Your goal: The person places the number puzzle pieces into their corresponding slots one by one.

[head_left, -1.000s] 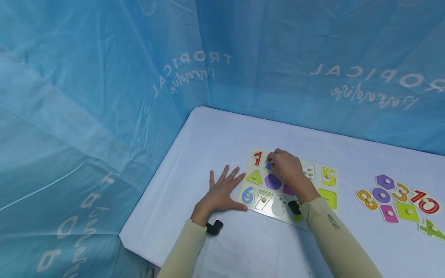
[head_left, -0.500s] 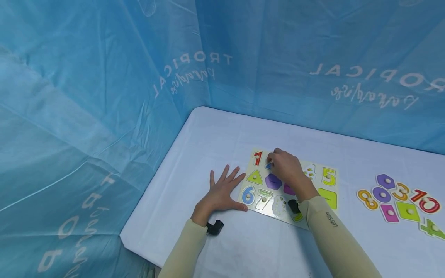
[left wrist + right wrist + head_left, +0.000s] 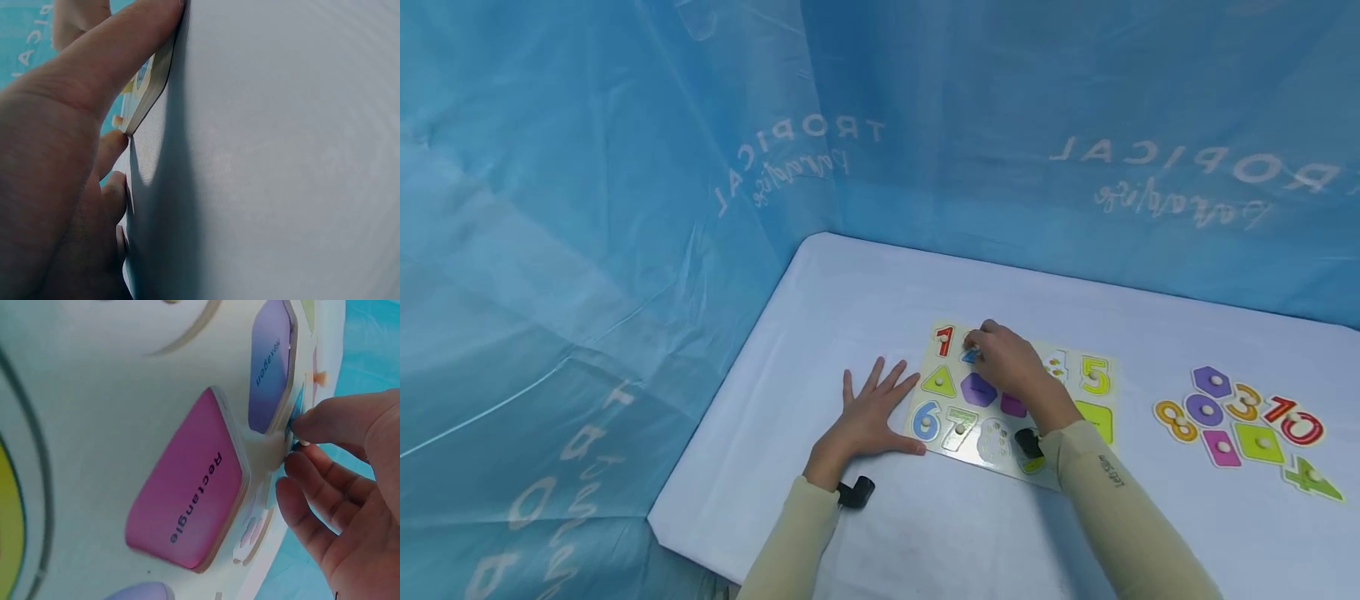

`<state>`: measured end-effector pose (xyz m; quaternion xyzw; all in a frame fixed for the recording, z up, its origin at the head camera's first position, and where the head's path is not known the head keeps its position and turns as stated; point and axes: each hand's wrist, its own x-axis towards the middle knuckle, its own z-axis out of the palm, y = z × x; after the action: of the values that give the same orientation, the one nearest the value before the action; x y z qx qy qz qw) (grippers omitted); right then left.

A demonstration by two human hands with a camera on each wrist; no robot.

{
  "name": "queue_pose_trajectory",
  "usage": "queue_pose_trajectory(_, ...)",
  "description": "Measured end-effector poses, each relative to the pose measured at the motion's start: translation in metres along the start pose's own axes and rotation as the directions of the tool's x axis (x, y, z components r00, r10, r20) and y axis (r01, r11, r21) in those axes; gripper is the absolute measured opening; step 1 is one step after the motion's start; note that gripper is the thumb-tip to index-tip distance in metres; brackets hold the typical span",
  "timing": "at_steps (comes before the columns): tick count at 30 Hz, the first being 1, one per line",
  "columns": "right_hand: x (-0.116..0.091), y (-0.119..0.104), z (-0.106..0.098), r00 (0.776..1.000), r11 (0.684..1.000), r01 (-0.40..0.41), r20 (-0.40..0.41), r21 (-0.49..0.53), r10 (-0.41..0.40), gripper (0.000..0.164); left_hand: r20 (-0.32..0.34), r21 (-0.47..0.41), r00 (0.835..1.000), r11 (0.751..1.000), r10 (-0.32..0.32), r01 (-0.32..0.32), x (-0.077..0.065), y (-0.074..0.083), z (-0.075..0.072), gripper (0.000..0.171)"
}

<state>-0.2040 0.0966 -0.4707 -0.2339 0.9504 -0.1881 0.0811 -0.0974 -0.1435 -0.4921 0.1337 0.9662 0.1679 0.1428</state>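
A cream puzzle board (image 3: 953, 400) lies on the white table. My left hand (image 3: 871, 419) rests flat with spread fingers at its left edge; in the left wrist view the thumb (image 3: 119, 56) touches the board's edge. Over the top row, my right hand (image 3: 1011, 362) pinches a blue number 2 piece (image 3: 971, 355) at its slot. The right wrist view shows thumb and fingers closed on this blue piece (image 3: 299, 407), mostly hidden. The red 1 (image 3: 943, 340), green triangle (image 3: 938, 382), blue 6 (image 3: 926, 422), 7 (image 3: 959, 429) and yellow 5 (image 3: 1094, 376) sit in the board.
Loose pieces lie in a group to the right: an orange 8 (image 3: 1176, 421), purple hexagon (image 3: 1212, 382), purple circle (image 3: 1204, 410), orange 3 (image 3: 1243, 402), pink rectangle (image 3: 1222, 448), green square (image 3: 1259, 442), red 10 (image 3: 1294, 420) and green 4 (image 3: 1312, 477). Blue curtains (image 3: 940, 167) hang behind.
The head view has shifted slightly, so everything sits a little further left. My right hand stays at the 2, now showing more of the blue piece; my left hand keeps its place.
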Motion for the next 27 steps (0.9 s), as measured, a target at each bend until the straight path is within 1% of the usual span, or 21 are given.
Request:
queue_pose_trajectory(3,-0.002,0.0,0.0,1.0,1.0,-0.004,0.018,0.014,0.004,0.032,-0.004,-0.007,1.0,1.0,0.003,-0.003,-0.001,-0.001,0.0,0.113)
queue_pose_trajectory(7,-0.006,0.002,-0.001,0.999,0.999,-0.038,0.019,0.006,0.038,0.038,0.001,-0.017,1.0,1.0,0.008,-0.008,-0.001,-0.002,0.001,0.114)
queue_pose_trajectory(9,-0.008,0.003,-0.002,0.999,0.999,-0.048,0.014,0.002,0.048,0.036,0.002,-0.018,1.0,1.0,0.002,-0.002,-0.001,-0.003,0.002,0.114)
queue_pose_trajectory(14,-0.013,0.006,-0.007,0.998,0.998,-0.058,-0.002,-0.015,0.058,0.03,-0.021,-0.022,1.0,1.0,-0.002,0.001,-0.001,-0.003,0.004,0.114)
queue_pose_trajectory(19,-0.023,0.011,-0.014,0.995,0.995,-0.097,0.013,-0.022,0.098,0.034,-0.023,-0.023,1.0,1.0,0.003,-0.004,-0.001,-0.004,0.006,0.114)
queue_pose_trajectory(23,-0.035,0.02,-0.017,0.991,0.991,-0.133,0.013,-0.017,0.133,0.035,-0.015,-0.018,1.0,1.0,-0.006,0.006,0.0,-0.004,0.007,0.115)
queue_pose_trajectory(27,-0.044,0.033,-0.017,0.987,0.986,-0.163,0.002,-0.036,0.163,0.035,-0.015,-0.023,1.0,1.0,-0.01,0.01,0.001,-0.003,0.007,0.115)
